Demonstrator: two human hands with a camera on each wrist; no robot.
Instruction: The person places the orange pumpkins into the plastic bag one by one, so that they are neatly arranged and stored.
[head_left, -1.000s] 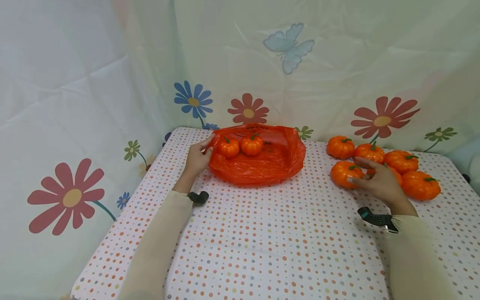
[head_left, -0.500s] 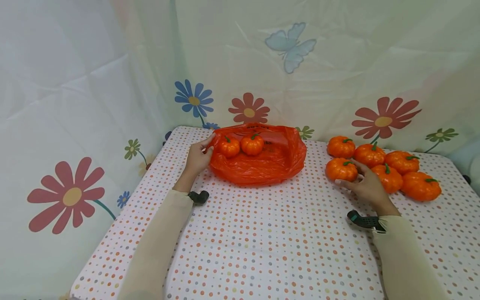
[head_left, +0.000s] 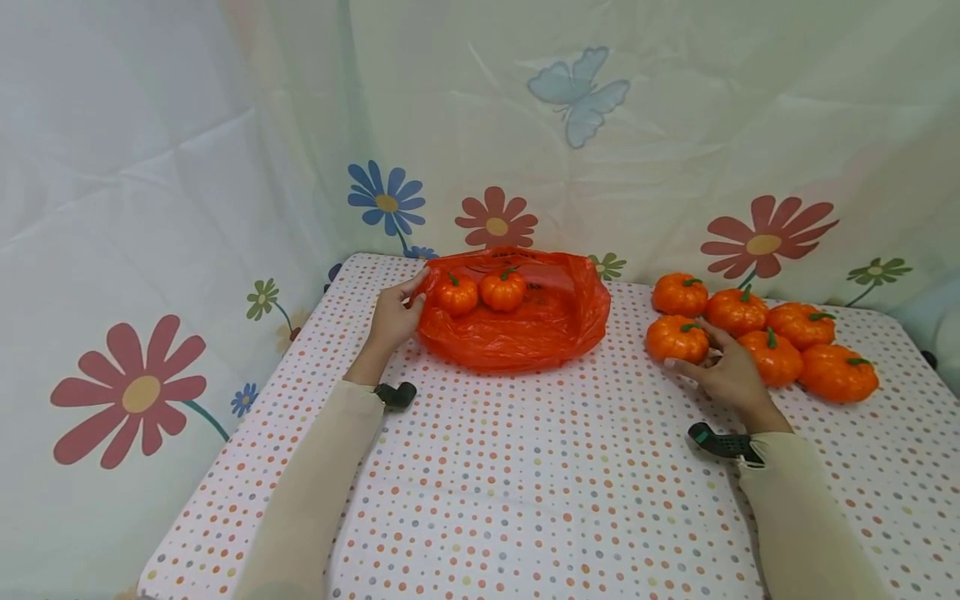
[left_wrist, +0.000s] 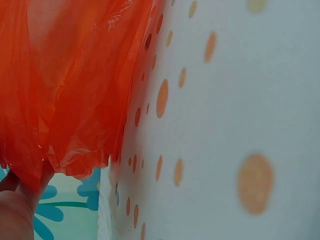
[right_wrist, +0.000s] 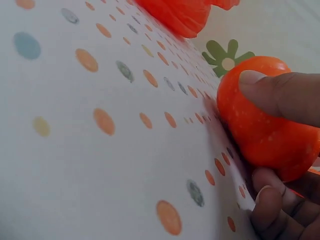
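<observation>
An orange-red plastic bag (head_left: 517, 342) lies on the table with its mouth spread toward me. Inside it sit two small orange pumpkins, a left pumpkin (head_left: 457, 295) and a right pumpkin (head_left: 503, 290). My left hand (head_left: 396, 317) pinches the bag's left edge between thumb and fingers; in the left wrist view the thin plastic (left_wrist: 75, 90) hangs over the fingertips. On the right, my right hand (head_left: 727, 371) grips a pumpkin (head_left: 675, 340) with a green stem. Up close, the thumb presses one side of this pumpkin (right_wrist: 265, 125) and curled fingers lie along the other.
Several more pumpkins stand grouped at the right, including a rear one (head_left: 679, 295), a middle one (head_left: 770, 358) and an outer one (head_left: 838, 373). A flower-printed curtain (head_left: 645, 150) hangs behind and left of the dotted tablecloth (head_left: 540, 483).
My right hand has moved left from among the pumpkins and taken hold of the front-left one, which has shifted slightly left. My left hand stays on the bag.
</observation>
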